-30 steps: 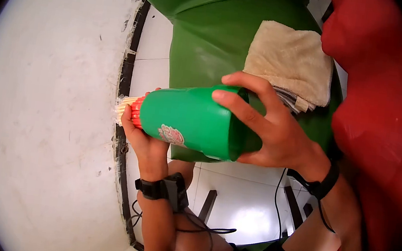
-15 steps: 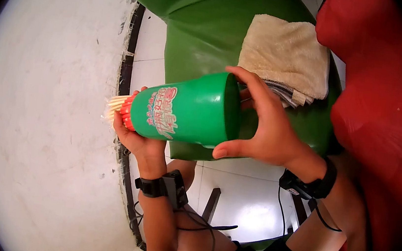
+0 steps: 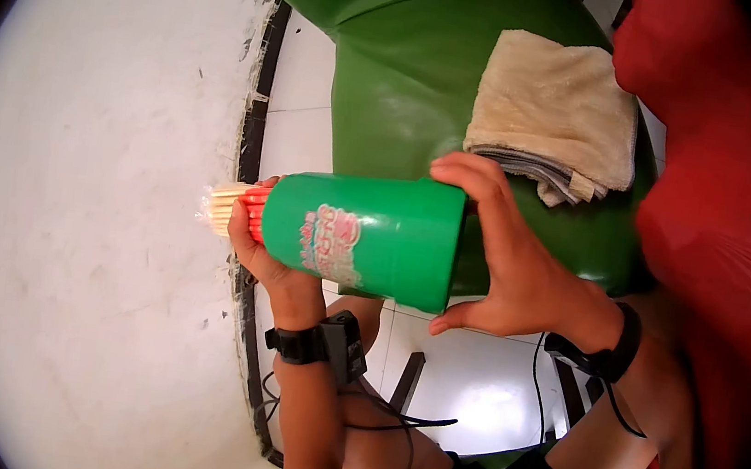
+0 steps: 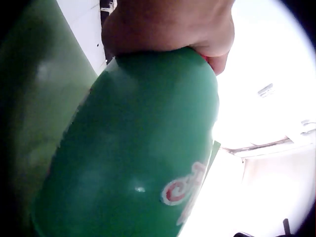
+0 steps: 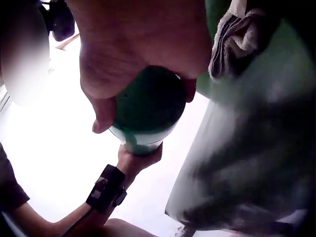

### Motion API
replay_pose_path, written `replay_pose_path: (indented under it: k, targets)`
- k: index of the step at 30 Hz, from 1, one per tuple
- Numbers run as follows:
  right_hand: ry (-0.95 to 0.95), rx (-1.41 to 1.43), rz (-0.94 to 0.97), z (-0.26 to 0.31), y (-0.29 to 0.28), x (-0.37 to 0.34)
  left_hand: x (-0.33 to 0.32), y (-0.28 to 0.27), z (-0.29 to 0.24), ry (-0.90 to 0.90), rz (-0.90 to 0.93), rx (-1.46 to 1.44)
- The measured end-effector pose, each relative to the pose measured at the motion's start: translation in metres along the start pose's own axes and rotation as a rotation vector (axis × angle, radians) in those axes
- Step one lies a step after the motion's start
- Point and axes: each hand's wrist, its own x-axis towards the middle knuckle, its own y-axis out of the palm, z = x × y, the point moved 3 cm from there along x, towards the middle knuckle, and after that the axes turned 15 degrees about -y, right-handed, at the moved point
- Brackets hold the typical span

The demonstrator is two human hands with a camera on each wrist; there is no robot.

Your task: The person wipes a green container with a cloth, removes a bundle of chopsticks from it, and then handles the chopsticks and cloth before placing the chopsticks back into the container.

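Observation:
A green plastic cup (image 3: 403, 238) with pink and white lettering lies on its side in the air between both hands, in the head view. From its left end sticks out a bundle of chopsticks (image 3: 254, 207), red near the cup and cream at the tips, with clear plastic wrap around the ends. My left hand (image 3: 266, 259) grips the bundle at that end, thumb across the red part. My right hand (image 3: 524, 275) spans the cup's right end, fingers on the upper edge and thumb on the lower. In the right wrist view, the cup's dark end (image 5: 150, 101) shows between thumb and fingers.
A green padded chair (image 3: 398, 117) stands beyond the cup, with a folded beige towel (image 3: 553, 97) on its seat. A white wall (image 3: 92, 202) is at the left, red upholstery (image 3: 713, 199) at the right. Cables (image 3: 401, 420) hang from the wrist cameras.
The cup turns about its length, its lettering swinging into and partly out of sight. My right fingers and thumb shift around its right end. My left hand keeps its grip on the chopsticks.

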Motion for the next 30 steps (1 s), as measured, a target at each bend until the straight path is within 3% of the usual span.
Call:
replay_pose_path:
  k: [3, 8, 13, 16, 23, 29, 30]
  targets:
    - [0.098, -0.041, 0.038, -0.007, -0.001, -0.008, 0.001, -0.007, 0.000, 0.034, -0.081, -0.006]
    - [0.301, 0.070, 0.013, -0.015, -0.006, -0.012, 0.003, -0.007, 0.003, 0.055, -0.040, -0.018]
    - [0.344, 0.003, 0.115, -0.018, -0.008, -0.014, 0.003, 0.003, 0.006, -0.007, 0.132, 0.083]
    - [0.356, -0.022, 0.179, -0.019, -0.012, -0.016, 0.004, 0.022, 0.007, 0.159, 0.254, 0.311]
    - [0.420, -0.008, 0.215, -0.021, -0.022, -0.014, -0.003, 0.046, 0.016, -0.012, 0.255, 0.459]
    - [0.397, -0.023, 0.249, -0.020, -0.027, -0.013, -0.001, 0.042, 0.014, 0.008, 0.353, 0.560]
    - [0.369, -0.050, 0.254, -0.020, -0.027, -0.013, -0.001, 0.043, 0.014, 0.006, 0.306, 0.567]
